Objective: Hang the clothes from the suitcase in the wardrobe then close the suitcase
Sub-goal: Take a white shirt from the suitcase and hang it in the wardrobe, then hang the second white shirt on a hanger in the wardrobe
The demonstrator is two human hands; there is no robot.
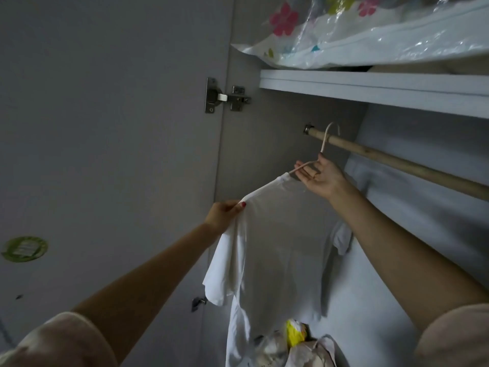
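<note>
Item: white T-shirt [277, 234], on pale hanger [324, 144], inside wardrobe. Hanger hook was over the wooden rail [397, 161], near rail's left end, just beside its metal bracket [308, 129]. Shirt hung below the rail, betw. the two hands, front facing camera; one short sleeve drooped at lower left, the other at right.

L hand [225, 211]: at shirt's left shoulder, thumb & fingers pinching the fabric at the shoulder seam. Red polish on thumbnail. Arm reached up from lower left.

R hand [320, 177]: at hanger neck, just under the rail, palm toward camera, fingers fairly straight. Hanger's arm ran across the fingers; hook stem rose from beside the fingertip. Touching hanger; no curled grip seen. Ring on one finger. Arm reached up from lower right.

Hands apart, shirt's shoulder line spanning the gap; L lower than R.

Other:
- Shelf [370, 86] above rail, white edge.
- Clear plastic storage bag [370, 35] w/ flower print, on shelf, overhanging its front.
- Open wardrobe door [105, 128] at left, grey; metal hinge [227, 98] at door/side-panel join; round green sticker [25, 249] on door.
- Bags [293, 345] at wardrobe bottom, one w/ yellow, partly behind shirt hem.
- Beige sleeves at both lower corners.
- Suitcase: not in view.
</note>
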